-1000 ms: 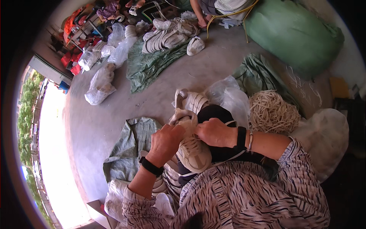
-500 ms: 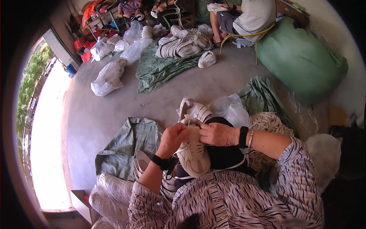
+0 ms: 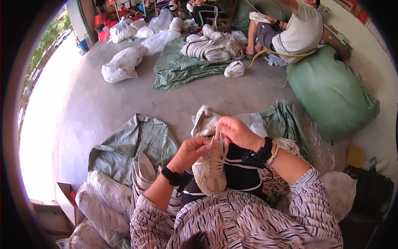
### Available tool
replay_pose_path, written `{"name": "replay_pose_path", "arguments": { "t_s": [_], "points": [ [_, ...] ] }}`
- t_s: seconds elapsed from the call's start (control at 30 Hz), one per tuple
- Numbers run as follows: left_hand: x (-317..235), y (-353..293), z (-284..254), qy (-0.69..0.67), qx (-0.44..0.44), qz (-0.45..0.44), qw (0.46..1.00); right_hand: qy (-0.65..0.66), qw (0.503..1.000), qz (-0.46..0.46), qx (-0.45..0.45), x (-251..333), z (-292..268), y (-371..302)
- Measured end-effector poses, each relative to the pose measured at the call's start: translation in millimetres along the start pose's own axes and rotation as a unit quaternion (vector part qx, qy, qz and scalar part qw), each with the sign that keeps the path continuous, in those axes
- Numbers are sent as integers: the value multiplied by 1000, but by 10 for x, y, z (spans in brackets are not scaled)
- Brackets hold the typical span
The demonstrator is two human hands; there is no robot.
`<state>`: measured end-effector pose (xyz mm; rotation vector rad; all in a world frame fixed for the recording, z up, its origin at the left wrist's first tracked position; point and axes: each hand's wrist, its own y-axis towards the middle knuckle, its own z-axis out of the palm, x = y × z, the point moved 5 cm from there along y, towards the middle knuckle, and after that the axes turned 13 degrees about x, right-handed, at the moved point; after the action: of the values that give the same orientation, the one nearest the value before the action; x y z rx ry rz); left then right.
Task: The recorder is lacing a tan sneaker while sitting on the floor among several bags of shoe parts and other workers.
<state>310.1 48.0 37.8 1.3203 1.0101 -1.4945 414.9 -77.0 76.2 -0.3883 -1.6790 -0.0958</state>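
A whitish sneaker [image 3: 210, 176] rests on my lap with its toe toward me, its white shoelace [image 3: 214, 164] threaded across the front. Over the ankle opening, my left hand [image 3: 191, 153] pinches the lace between thumb and fingers beside the tongue. My right hand [image 3: 240, 132] is closed too, raised a little above the tongue with a strand of the lace in its fingertips. The exact grip at the fingertips is partly hidden. Beyond both hands another pale shoe [image 3: 204, 118] stands close by.
A heap of loose laces [image 3: 286, 149] lies by my right arm. Stacked pale shoe pieces [image 3: 145, 170] and plastic-wrapped bundles [image 3: 105, 203] sit at my left, beside a green tarp [image 3: 134, 141]. A seated co-worker [image 3: 296, 35] and a large green sack [image 3: 331, 93] are at the far right.
My right hand has risen from the shoe's right side to above the tongue, drawing the lace up. My left hand stays by the opening. The whole view has shifted slightly.
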Motion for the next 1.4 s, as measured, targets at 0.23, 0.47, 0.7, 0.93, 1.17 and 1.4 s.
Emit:
{"name": "replay_pose_path", "arguments": {
  "t_s": [0.23,0.47,0.7,0.93,1.17,1.4],
  "points": [
    [43,53,11,59,-4,25,998,-316,947,25,47,151,155,86],
    [48,125,-34,-32,26,-60,997,148,977,109,111,8,119,-64],
    [-66,87,-5,213,133,-77,965,267,929,-255,39,1832,-166,-230],
    [-156,202,128,215,207,6,954,397,872,-267,101,2007,-120,-194],
    [-199,-277,25,281,-193,61,938,311,923,-226,-10,1842,-580,-463],
    [-375,-336,467,618,-114,55,776,391,900,-172,-91,1608,-905,-490]
  ]
}}
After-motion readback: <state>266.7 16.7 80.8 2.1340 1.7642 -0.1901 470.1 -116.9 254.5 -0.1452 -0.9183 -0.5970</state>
